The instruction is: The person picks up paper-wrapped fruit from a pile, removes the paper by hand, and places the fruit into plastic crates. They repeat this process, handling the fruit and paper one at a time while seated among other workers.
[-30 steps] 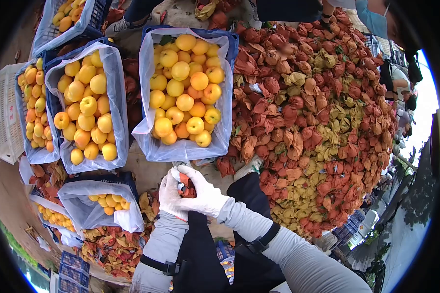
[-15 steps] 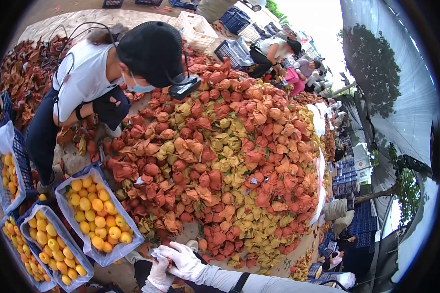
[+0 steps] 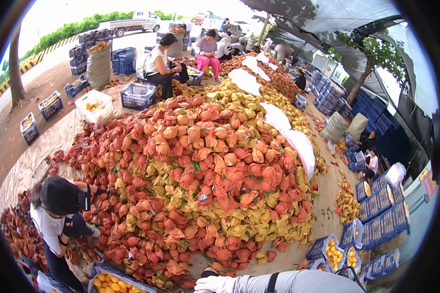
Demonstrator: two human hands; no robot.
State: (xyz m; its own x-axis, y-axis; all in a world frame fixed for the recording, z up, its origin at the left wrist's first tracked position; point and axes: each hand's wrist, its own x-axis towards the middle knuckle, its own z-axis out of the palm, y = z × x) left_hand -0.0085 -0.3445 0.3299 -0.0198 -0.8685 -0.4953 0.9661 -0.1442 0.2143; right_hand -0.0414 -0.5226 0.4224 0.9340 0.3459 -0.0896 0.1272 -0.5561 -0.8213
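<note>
My right hand (image 3: 216, 284), in a white glove, shows at the bottom edge of the head view, at the end of a grey sleeve (image 3: 303, 282). Its fingers are largely cut off by the frame, so what they hold, if anything, is hidden. Just beyond it lies a big heap of fruit wrapped in red-orange and yellow paper bags (image 3: 200, 195). To its left stands a blue crate of bare yellow-orange fruit (image 3: 113, 284), partly cut off. My left hand is out of view.
A person in a black cap (image 3: 58, 215) crouches at the heap's left edge. White sheets (image 3: 291, 134) lie over its right side. A white crate (image 3: 95, 106), blue crates (image 3: 138, 96) and filled sacks (image 3: 99, 63) stand behind. More fruit crates (image 3: 333, 254) stand at right.
The view has swung up and to the right, showing more of the yard. Both gloved hands were together before; now only the right shows, lower in the frame.
</note>
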